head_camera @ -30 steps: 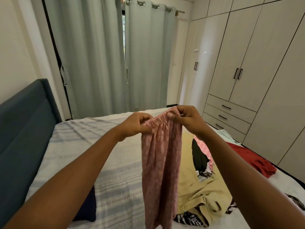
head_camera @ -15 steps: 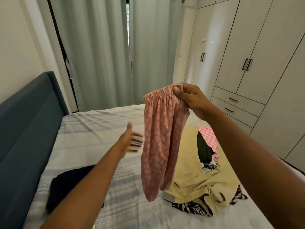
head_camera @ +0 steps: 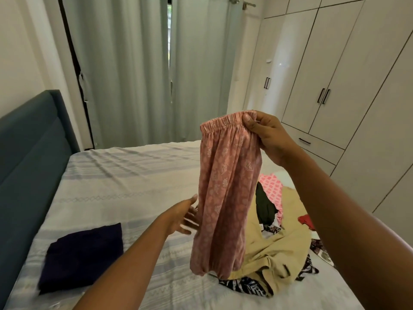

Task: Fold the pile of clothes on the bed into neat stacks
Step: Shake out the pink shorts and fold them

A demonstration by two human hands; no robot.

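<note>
My right hand (head_camera: 266, 135) pinches the elastic waistband of pink patterned trousers (head_camera: 225, 193), which hang folded lengthwise above the bed (head_camera: 125, 180). Lower down, my left hand (head_camera: 182, 217) reaches toward the hanging fabric with straight fingers; it is blurred, right beside the cloth. A dark navy folded garment (head_camera: 82, 256) lies flat on the left of the bed. The unfolded pile lies on the right: a khaki garment (head_camera: 277, 251), a black piece (head_camera: 264, 208), a pink-and-white checked piece (head_camera: 272, 186), a zebra-print piece (head_camera: 243, 286) and a red piece (head_camera: 307, 221).
A blue padded headboard (head_camera: 29, 153) runs along the left. Pale curtains (head_camera: 145, 70) hang behind the bed. Wardrobe doors and drawers (head_camera: 335, 90) fill the right wall, close to the bed's edge.
My left hand let go of the waistband and dropped toward the lower part of the trousers. My right hand lifted the trousers higher, so they hang from one hand.
</note>
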